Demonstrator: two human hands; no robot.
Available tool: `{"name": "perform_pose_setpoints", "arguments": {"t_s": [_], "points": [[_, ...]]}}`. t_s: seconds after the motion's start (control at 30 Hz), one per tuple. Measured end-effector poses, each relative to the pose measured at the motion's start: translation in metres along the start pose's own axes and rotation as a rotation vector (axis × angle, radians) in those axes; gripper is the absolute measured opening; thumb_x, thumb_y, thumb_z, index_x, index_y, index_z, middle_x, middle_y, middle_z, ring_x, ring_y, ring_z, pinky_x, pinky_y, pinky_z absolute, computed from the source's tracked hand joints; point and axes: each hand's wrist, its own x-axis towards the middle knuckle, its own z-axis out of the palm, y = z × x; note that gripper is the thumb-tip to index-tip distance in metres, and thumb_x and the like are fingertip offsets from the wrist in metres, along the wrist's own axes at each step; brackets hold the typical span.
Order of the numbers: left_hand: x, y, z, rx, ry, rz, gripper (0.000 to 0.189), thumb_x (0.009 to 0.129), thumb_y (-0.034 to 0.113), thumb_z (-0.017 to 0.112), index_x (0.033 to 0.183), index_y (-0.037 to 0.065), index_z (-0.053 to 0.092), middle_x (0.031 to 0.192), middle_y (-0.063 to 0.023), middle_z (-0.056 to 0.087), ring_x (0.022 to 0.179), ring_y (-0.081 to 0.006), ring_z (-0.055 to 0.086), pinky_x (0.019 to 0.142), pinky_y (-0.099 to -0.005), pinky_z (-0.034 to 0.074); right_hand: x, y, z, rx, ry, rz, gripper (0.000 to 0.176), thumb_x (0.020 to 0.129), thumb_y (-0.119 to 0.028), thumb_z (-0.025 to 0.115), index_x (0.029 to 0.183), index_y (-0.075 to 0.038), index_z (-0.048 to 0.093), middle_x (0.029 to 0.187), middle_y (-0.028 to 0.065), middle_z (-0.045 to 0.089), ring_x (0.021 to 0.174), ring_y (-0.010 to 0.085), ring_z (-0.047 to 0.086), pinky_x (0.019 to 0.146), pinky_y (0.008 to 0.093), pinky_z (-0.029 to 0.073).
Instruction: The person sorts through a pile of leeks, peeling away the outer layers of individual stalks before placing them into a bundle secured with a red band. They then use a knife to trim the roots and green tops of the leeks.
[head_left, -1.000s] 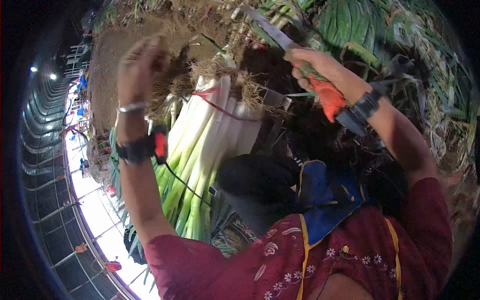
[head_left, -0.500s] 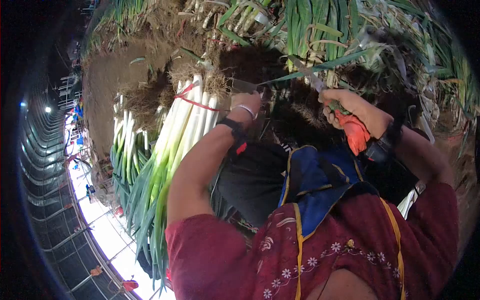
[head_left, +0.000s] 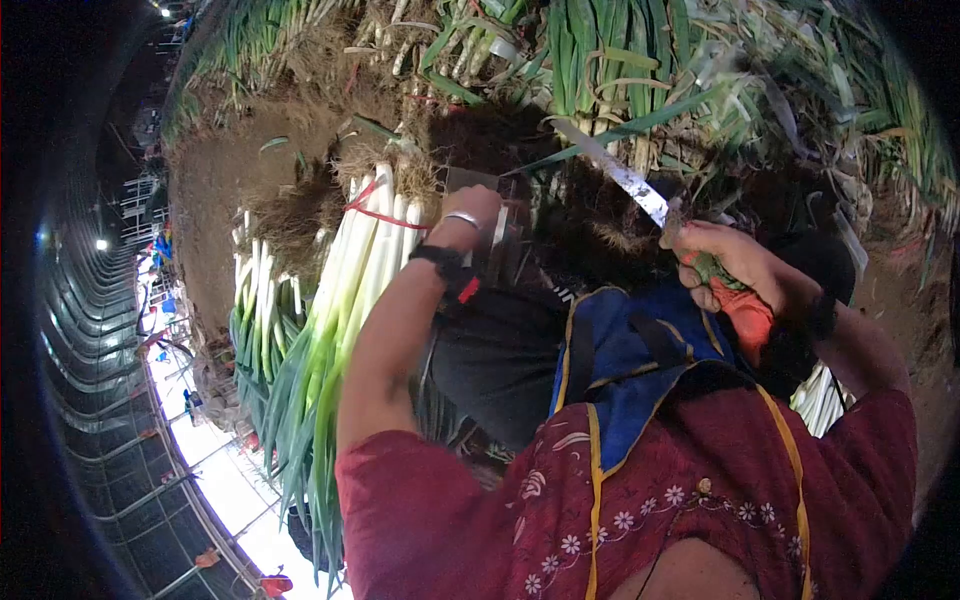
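Note:
My right hand grips a long knife by its handle, wrapped in green and orange, with the blade pointing up and left over a dark clump of roots and soil. My left hand reaches forward to the root end of a bundle of white-stemmed green onions, which is tied with a red band. Its fingers are hidden against a grey flat piece, so I cannot see what they hold. A bracelet and a black wrist strap sit on that arm.
A second onion bundle lies left of the first on bare soil. Loose green onions with long leaves are heaped across the top and right. My blue apron and dark lap fill the centre. Greenhouse framing runs along the left.
My left arm dropped from high on the left to the bundle's root end. My right hand moved down and right with the knife, whose blade now points up and left over the root clump.

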Motion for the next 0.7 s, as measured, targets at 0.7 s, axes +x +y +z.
{"name": "perform_pose_setpoints", "arguments": {"t_s": [0.7], "points": [[-0.047,-0.023,0.011,0.102,0.086,0.170,0.019,0.086,0.011,0.054,0.095,0.008,0.070,0.096,-0.0159,0.069,0.091,-0.0354,0.068,0.077,-0.0454,0.056,0.002,0.000,-0.043,-1.443,0.057,-0.595,0.024,0.088,-0.021,0.063,0.107,-0.008,0.053,0.084,0.0153,0.064,0.080,0.0367,0.064,0.066,0.0464,0.048]]}}
